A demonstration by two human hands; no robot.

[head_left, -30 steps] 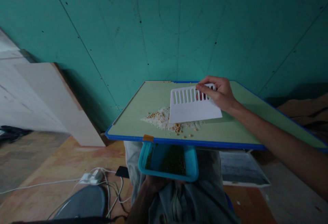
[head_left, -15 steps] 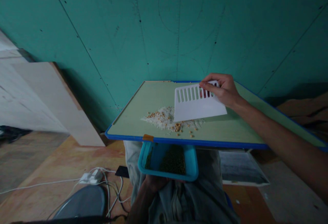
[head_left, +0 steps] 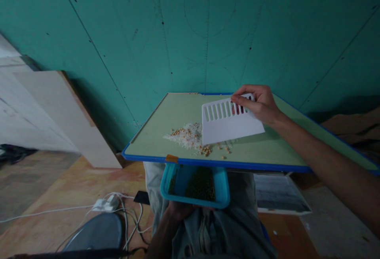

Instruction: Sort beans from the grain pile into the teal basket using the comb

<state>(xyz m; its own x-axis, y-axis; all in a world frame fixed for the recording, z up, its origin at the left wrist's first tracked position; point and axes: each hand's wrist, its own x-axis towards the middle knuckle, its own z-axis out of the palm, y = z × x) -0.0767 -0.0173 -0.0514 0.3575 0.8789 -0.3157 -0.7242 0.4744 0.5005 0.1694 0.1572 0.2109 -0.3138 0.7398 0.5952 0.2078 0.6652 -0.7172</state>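
Observation:
My right hand [head_left: 257, 104] grips a white plastic scraper [head_left: 231, 129] by its slotted upper edge, thumb in front. The scraper is tilted, its lower left corner at a heap of white grains [head_left: 188, 140] that look like rice. Round yellow beans [head_left: 206, 149], perhaps soybeans, are mixed in and lie scattered near the board's front edge. Below that edge, my left hand [head_left: 179, 211] holds a blue plastic tub [head_left: 225, 195] from beneath, its fingers mostly hidden. Small dark green beans [head_left: 202, 184] lie in the tub, mostly on its right side.
The pale green tabletop [head_left: 175, 106] has a blue rim and stands against a green wall [head_left: 133, 53]. A pale board [head_left: 77, 124] leans at the left. White cables and a power strip [head_left: 105, 203] lie on the floor beside a grey stool-like seat [head_left: 95, 233].
The scraper's lower left corner has dropped slightly toward the front edge, and a few yellow beans have shifted. My left hand and the tub have stayed in place.

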